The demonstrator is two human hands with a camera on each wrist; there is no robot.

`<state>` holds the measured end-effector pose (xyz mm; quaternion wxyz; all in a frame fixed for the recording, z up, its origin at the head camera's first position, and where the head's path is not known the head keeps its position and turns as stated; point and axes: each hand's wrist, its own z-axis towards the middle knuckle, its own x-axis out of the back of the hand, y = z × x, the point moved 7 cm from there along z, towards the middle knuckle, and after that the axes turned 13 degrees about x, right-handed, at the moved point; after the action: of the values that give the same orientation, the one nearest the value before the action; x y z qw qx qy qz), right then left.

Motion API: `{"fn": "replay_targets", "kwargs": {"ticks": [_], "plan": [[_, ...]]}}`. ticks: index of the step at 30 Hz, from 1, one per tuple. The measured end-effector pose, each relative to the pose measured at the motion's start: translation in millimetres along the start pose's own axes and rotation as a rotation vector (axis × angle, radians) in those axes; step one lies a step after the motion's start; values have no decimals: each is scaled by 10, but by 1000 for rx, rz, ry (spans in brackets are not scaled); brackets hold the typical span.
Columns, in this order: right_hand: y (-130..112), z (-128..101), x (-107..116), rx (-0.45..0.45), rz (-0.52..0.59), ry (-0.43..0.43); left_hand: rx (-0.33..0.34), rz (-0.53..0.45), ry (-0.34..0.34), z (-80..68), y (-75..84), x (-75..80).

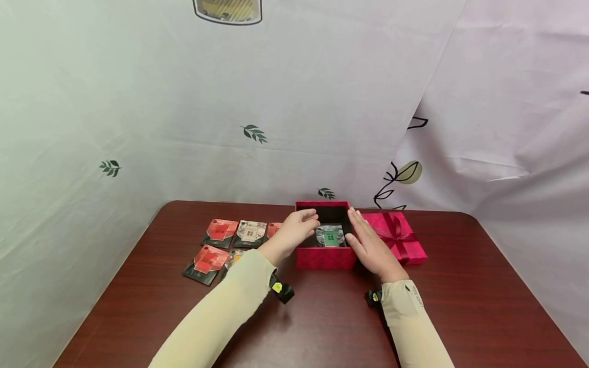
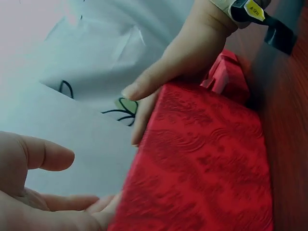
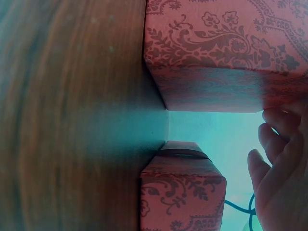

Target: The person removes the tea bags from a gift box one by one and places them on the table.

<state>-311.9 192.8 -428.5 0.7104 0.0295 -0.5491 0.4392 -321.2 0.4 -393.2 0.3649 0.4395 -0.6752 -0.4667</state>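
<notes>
A red patterned box (image 1: 324,258) with a dark inside stands at the back middle of the table. In it lies a flat packet with a green label (image 1: 330,236). My left hand (image 1: 294,232) reaches over the box's left side, thumb and fingers apart and nothing visible between them. Along the right rim my right hand (image 1: 372,250) lies with its fingers straight, thumb over the opening. From the left wrist view, the left fingertips are partly hidden behind the box wall (image 2: 202,159). The right wrist view shows the right fingers (image 3: 274,144) beside the box's side.
A red lid with a ribbon bow (image 1: 397,236) lies right of the box. On the left are several flat packets, among them a red one (image 1: 207,262), another red one (image 1: 220,232) and a pale one (image 1: 250,233). My left forearm partly covers some. A patterned cloth (image 1: 294,102) hangs behind.
</notes>
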Motion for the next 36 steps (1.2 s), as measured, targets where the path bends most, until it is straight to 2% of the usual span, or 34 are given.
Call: {"fn": "replay_targets", "kwargs": {"ticks": [5, 10, 17, 22, 26, 31, 36], "plan": [[-18, -5, 11, 6, 10, 11, 97, -59, 39, 164, -63, -89], [-5, 2, -7, 1, 3, -4, 177, -104, 65, 259, -106, -149], [-4, -3, 13, -13, 19, 2, 222, 11, 128, 349, -139, -231], [1, -9, 3, -9, 12, -6, 296, 60, 167, 422, -230, -251], [-12, -13, 14, -6, 19, 0, 346, 82, 151, 436, -274, -273], [-1, -13, 12, -5, 15, -2, 361, 94, 110, 411, -275, -295], [6, -11, -1, 0, 13, 1, 368, 124, 109, 415, -288, -295]]}}
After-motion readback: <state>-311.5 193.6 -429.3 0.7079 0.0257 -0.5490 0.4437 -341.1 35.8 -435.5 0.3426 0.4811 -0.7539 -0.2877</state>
